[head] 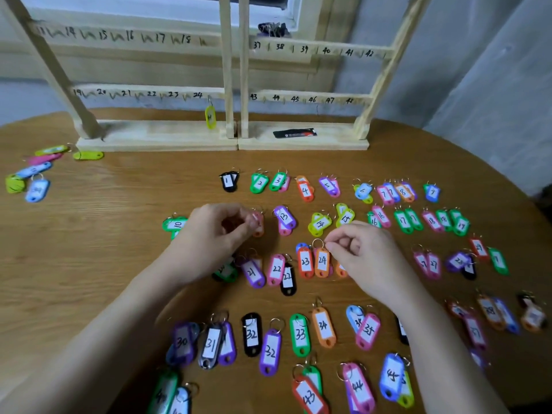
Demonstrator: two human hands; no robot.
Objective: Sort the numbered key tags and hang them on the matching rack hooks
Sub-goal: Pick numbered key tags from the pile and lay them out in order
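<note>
So these key tags are light, stiff little plastic slabs with a thin wire ring on top; I'd guess they skate on the wooden table if nudged, so the ring looks like the place to grab, not the slick body. My right hand has thumb and forefinger pinched at the ring of the orange 24 tag, which lies flat in the twenties row just beside the orange 23 tag; my left hand is curled, fingertips pinching a small orange tag whose number I can't read. One yellow tag already hangs under the 24 mark on the wooden rack at the back. What's in the way: neighbours packed tight, so lifting one could drag another; a loose pile sits far left; a black card lies on the rack base.
</note>
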